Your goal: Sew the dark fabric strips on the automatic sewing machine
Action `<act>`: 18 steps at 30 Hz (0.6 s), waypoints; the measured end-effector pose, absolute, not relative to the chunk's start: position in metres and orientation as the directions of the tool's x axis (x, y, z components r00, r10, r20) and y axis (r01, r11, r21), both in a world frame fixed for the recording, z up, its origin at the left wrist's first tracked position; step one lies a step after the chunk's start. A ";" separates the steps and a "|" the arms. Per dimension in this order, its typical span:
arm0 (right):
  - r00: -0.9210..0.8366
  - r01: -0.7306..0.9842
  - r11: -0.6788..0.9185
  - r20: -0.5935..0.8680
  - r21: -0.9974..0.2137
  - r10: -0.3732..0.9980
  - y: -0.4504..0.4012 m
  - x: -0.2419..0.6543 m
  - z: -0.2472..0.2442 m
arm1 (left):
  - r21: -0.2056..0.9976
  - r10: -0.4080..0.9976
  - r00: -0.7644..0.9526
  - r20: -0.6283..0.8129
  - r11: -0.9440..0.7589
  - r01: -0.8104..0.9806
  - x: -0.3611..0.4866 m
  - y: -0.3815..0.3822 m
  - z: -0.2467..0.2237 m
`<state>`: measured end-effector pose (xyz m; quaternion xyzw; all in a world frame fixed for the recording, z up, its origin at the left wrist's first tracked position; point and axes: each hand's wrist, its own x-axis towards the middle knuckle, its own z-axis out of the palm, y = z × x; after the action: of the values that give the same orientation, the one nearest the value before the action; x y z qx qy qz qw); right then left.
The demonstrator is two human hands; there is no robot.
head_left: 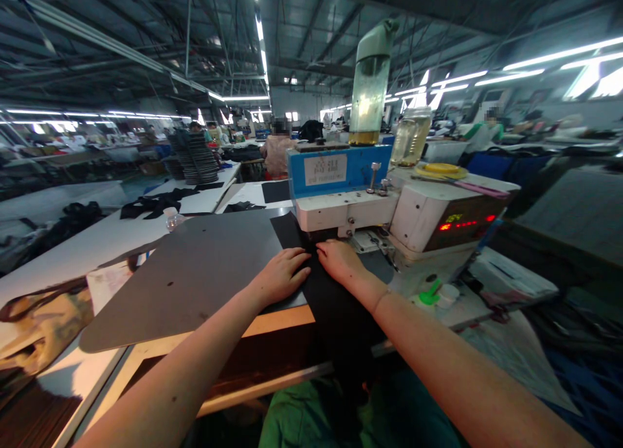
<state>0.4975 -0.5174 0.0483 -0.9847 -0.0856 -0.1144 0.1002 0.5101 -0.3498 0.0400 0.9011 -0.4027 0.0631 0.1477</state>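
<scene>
The black cloth (335, 308) lies at the right edge of the grey plate (209, 266), near the machine head (324, 213); to keep it smooth, the left hand (283, 276), open and flat, should press lightly, and the right hand (342, 261), whose grip I cannot tell, should avoid the head

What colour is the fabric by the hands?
The fabric is black, best seen in the head view.
</scene>
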 end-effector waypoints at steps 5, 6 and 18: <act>0.956 0.193 -0.965 0.257 -0.175 0.145 -0.517 0.497 0.048 | 0.211 -0.707 0.670 0.228 -0.636 -0.742 0.509 -0.350 0.041; 0.955 0.193 -0.966 0.257 -0.173 0.145 -0.517 0.496 0.048 | 0.212 -0.705 0.673 0.225 -0.638 -0.740 0.509 -0.350 0.041; 0.956 0.197 -0.967 0.249 -0.160 0.154 -0.517 0.495 0.048 | 0.219 -0.711 0.661 0.240 -0.624 -0.750 0.511 -0.350 0.039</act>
<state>0.4954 -0.5173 0.0482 -0.9847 -0.0891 -0.1182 0.0921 0.5114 -0.3496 0.0388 0.8987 -0.4066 0.0650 0.1512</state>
